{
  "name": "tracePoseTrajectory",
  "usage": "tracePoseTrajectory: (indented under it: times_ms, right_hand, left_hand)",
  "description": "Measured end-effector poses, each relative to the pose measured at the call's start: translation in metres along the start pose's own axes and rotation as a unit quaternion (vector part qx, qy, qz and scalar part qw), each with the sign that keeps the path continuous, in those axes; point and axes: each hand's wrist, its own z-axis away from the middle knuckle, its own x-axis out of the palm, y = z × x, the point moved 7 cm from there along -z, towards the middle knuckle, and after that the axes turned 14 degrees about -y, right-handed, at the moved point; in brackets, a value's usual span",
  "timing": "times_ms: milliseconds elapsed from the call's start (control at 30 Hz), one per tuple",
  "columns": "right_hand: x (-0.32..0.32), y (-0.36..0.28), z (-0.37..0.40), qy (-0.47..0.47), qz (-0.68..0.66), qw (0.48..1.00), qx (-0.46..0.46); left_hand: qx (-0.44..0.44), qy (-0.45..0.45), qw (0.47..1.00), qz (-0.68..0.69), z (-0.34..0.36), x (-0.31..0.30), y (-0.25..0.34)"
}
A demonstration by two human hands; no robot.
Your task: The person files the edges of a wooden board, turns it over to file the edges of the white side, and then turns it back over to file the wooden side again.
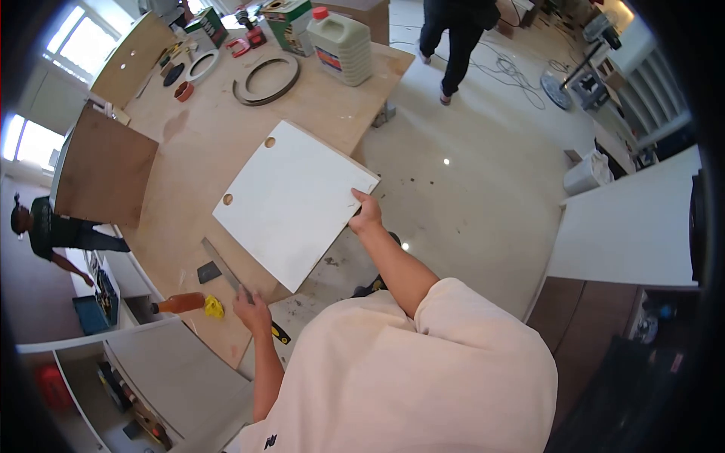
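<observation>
My right hand (pixel 365 211) grips the near right edge of a white cabinet door panel (pixel 294 204), thumb on top. The panel lies flat at the table's edge and has two round hinge holes along its far left side. My left hand (pixel 253 311) is closed around a long flat metal file (pixel 220 260), near its black and yellow handle (pixel 280 332). The file's blade points away over the wooden table (pixel 181 219). Beside it lie a dark grey square piece (pixel 208 272), an orange-brown bottle (pixel 180 303) and a crumpled yellow cloth or wrapper (pixel 214 306).
At the table's far end stand a pale jug with a red cap (pixel 340 49), a green tin (pixel 288 26) and a coiled strip (pixel 266 81). A wooden box panel (pixel 106 170) stands at left. One person (pixel 57 230) is at left; another (pixel 457 38) stands beyond the table.
</observation>
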Motion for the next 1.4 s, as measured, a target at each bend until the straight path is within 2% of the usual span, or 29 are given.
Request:
tracePoseTrajectory:
  times_ms: [100,200,300,400,500,533,600,633,700,733,800,867,933,1000,1033,1100,1167,1200,1233,1333,1400]
  right_hand:
    - [-0.007,0.003,-0.004,0.021,0.004,1.0,0.004]
    - [-0.009,0.008,-0.012,-0.001,0.001,1.0,0.012]
    - [-0.016,0.016,-0.017,-0.024,-0.005,0.999,0.027]
    - [-0.026,0.031,-0.021,-0.007,0.042,0.999,0.016]
    - [-0.021,0.035,0.001,-0.008,0.195,0.979,0.056]
    - [-0.015,0.029,0.02,-0.001,0.312,0.946,0.09]
    - [0.005,0.005,0.062,0.02,0.529,0.834,0.155]
    - [-0.043,0.0,0.044,0.032,0.6,0.795,0.078]
    - [-0.047,-0.003,0.077,-0.04,0.683,0.725,0.076]
    - [-0.038,-0.001,0.091,-0.081,0.723,0.682,0.073]
    - [-0.006,0.025,0.126,-0.134,0.598,0.765,0.201]
    - [0.04,0.039,0.141,-0.185,0.505,0.829,0.155]
    - [0.084,0.037,0.156,-0.198,0.42,0.881,0.096]
    - [0.122,0.022,0.161,-0.178,0.346,0.921,0.023]
    - [0.115,0.003,0.152,-0.121,0.354,0.927,-0.022]
    - [0.104,-0.042,0.131,-0.153,0.338,0.926,-0.073]
    - [0.097,-0.094,0.123,-0.122,0.401,0.901,-0.116]
    - [0.093,-0.119,0.121,-0.111,0.447,0.877,-0.137]
    - [0.095,-0.142,0.121,-0.099,0.491,0.851,-0.156]
    - [0.096,-0.187,0.125,-0.056,0.592,0.792,-0.138]
    - [0.089,-0.202,0.127,-0.045,0.68,0.723,-0.111]
  left_hand:
    - [-0.1,-0.044,0.994,-0.015,0.004,0.003,-0.018]
    - [-0.147,-0.058,0.987,0.0,0.01,0.005,-0.014]
    - [-0.146,-0.026,0.988,0.045,0.01,0.016,-0.028]
    - [-0.131,-0.009,0.988,0.076,0.001,0.024,-0.046]
    - [-0.19,-0.112,0.94,0.259,-0.002,0.028,-0.06]
    - [-0.186,-0.102,0.94,0.267,0.002,0.022,-0.065]
    - [-0.175,-0.089,0.938,0.286,0.011,0.018,-0.068]
    - [-0.123,-0.047,0.957,0.26,0.02,0.007,-0.057]
    - [-0.012,0.048,0.976,0.212,0.05,-0.02,-0.023]
    - [0.001,0.031,0.968,0.248,0.056,-0.017,-0.012]
    - [0.024,0.002,0.948,0.318,0.069,-0.011,0.011]
    - [0.108,-0.089,0.91,0.39,0.069,-0.013,0.076]
    - [0.214,-0.164,0.912,0.31,0.066,-0.031,0.157]
    - [0.306,-0.212,0.88,0.295,0.065,-0.016,0.212]
    - [0.298,-0.253,0.863,0.319,0.062,-0.008,0.232]
    - [0.279,-0.333,0.824,0.364,0.055,0.004,0.263]
    - [0.374,-0.179,0.889,0.196,0.036,0.001,0.275]
    - [0.408,-0.102,0.901,0.104,0.031,0.002,0.277]
    - [0.352,-0.152,0.921,0.069,0.016,0.015,0.272]
    - [0.29,-0.151,0.94,-0.097,-0.019,0.052,0.253]
    - [0.289,-0.16,0.934,-0.135,-0.045,0.077,0.236]
